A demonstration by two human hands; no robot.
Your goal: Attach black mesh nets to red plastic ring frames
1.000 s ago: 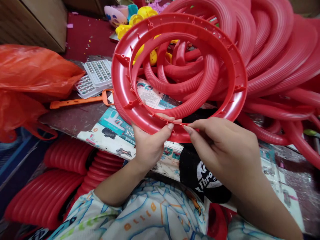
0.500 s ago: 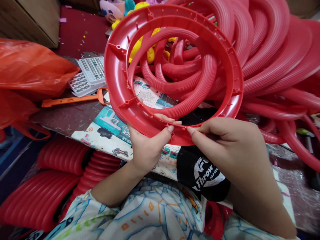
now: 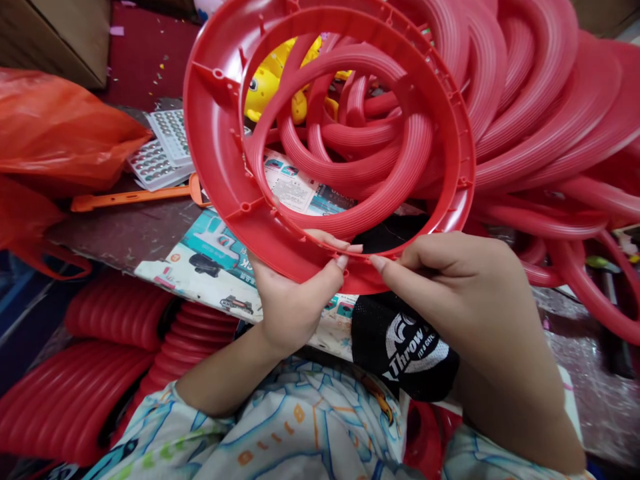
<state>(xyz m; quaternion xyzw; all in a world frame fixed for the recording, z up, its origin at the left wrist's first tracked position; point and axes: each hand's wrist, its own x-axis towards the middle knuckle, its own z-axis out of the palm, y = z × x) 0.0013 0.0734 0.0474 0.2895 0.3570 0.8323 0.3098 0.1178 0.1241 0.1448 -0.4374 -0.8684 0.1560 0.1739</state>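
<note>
A red plastic ring half (image 3: 213,143), hollow side toward me with small ribs and pegs, is tilted up in front of me. My left hand (image 3: 295,300) grips its near edge, thumb on the inner rim and fingers beneath. Close beside it, my right hand (image 3: 460,293) pinches the same inner rim between thumb and forefinger. Whether a small piece sits under the fingertips, I cannot make out. Through the opening shows a ribbed red ring (image 3: 385,200). Black mesh fabric with white lettering (image 3: 405,347) lies under the near edge.
Ribbed red rings (image 3: 530,100) are heaped at the right and back. To the left are an orange plastic bag (image 3: 65,133), trays of button cells (image 3: 163,150) and an orange strip (image 3: 130,198). Printed cardboard (image 3: 200,260) covers the table edge; stacked red rings (image 3: 75,393) stand below.
The ring half has tilted up slightly and shifted left, its far rim now reaching the top of the view. Both hands keep nearly the same hold at the near rim.
</note>
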